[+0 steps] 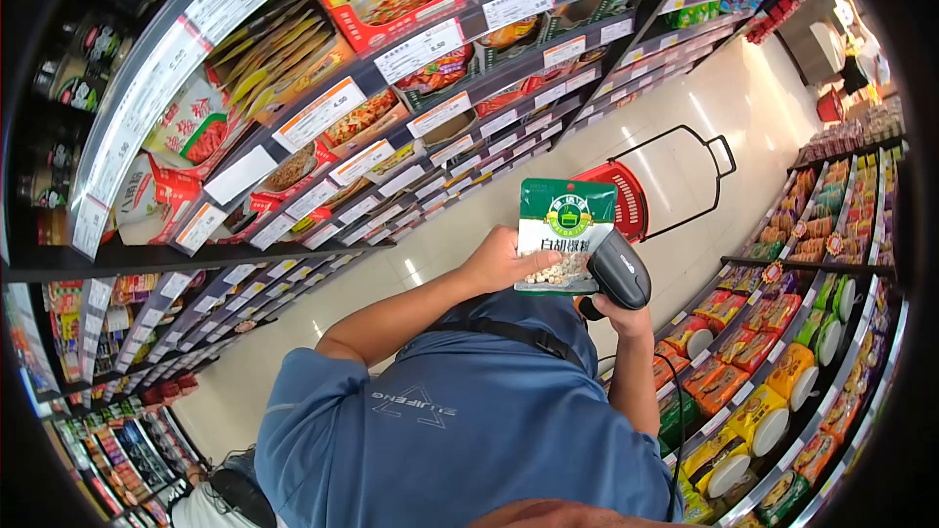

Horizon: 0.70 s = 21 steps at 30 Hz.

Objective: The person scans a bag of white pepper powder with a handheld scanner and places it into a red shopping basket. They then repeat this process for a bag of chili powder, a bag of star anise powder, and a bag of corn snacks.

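My left hand (499, 262) grips the left edge of a green and white packet (545, 198) of white pepper powder, thumb across its front. The packet is held upright in front of my body, its printed face towards me. My right hand (624, 317) is wrapped round the handle of a dark grey barcode scanner (622, 272). The scanner's head overlaps the packet's lower right corner in this view. A black cable (679, 420) runs down beside my right arm. Most of the scanner's handle is hidden.
A shelf (323, 117) with price labels and seasoning packets rises at the left. On the right stands a shelf of bright snack packs (753, 332). A red basket (618, 191) with a black handle sits on the tiled floor (724, 108) ahead. Another person (220, 494) is at the lower left.
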Each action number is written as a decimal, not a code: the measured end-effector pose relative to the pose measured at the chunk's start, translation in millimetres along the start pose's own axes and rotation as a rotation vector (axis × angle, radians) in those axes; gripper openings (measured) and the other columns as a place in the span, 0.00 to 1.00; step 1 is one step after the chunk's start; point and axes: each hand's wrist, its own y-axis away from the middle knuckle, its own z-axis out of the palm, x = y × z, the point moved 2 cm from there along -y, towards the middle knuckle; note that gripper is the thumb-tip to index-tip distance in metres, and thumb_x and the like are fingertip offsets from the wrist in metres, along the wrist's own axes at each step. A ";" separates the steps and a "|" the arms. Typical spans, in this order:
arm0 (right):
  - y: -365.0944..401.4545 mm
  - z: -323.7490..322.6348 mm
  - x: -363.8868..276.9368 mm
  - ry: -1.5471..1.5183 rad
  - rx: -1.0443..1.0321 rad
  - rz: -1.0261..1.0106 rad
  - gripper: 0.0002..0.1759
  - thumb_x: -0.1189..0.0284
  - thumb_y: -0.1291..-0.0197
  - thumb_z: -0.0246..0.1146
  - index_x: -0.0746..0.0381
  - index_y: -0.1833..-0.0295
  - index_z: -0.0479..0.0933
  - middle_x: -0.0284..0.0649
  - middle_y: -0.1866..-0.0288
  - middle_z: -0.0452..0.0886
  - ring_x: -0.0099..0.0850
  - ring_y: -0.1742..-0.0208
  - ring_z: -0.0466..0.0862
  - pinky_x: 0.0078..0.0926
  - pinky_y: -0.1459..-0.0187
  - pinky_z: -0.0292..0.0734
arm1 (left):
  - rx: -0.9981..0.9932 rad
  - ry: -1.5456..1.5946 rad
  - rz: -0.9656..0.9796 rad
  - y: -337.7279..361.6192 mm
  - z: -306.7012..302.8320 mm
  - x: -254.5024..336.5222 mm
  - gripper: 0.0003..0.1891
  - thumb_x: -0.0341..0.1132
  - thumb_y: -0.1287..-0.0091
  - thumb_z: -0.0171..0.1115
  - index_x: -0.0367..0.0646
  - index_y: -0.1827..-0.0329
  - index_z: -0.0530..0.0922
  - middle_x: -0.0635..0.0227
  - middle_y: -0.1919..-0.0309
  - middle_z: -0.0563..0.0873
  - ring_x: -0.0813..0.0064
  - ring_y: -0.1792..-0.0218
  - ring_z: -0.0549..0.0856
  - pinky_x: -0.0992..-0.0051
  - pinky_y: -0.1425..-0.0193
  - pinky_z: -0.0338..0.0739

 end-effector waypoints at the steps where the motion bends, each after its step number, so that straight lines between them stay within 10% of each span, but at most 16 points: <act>1: -0.1 2.6 0.7 0.004 0.024 -0.008 0.47 0.80 0.56 0.75 0.66 0.27 0.64 0.42 0.34 0.77 0.33 0.34 0.77 0.34 0.31 0.67 | 0.050 0.061 0.035 1.5 -2.5 4.5 0.15 0.36 0.32 0.68 0.37 0.46 0.84 0.64 0.58 0.90 0.80 0.56 0.85 0.75 0.49 0.79; 13: -58.2 15.7 -72.6 0.173 -0.098 -0.277 0.44 0.82 0.59 0.74 0.68 0.30 0.67 0.45 0.30 0.74 0.30 0.34 0.76 0.29 0.34 0.69 | 0.480 -0.614 0.437 -17.6 -44.3 91.8 0.09 0.32 0.42 0.74 0.42 0.59 0.88 0.60 0.68 0.89 0.66 0.72 0.84 0.71 0.62 0.78; 21: -84.8 -3.3 -94.0 0.179 -0.301 -0.308 0.45 0.80 0.55 0.72 0.69 0.28 0.64 0.49 0.28 0.70 0.36 0.30 0.73 0.36 0.31 0.67 | 0.739 -0.889 0.783 -16.8 -47.2 152.6 0.12 0.25 0.48 0.72 0.38 0.60 0.88 0.64 0.64 0.89 0.72 0.59 0.84 0.75 0.54 0.76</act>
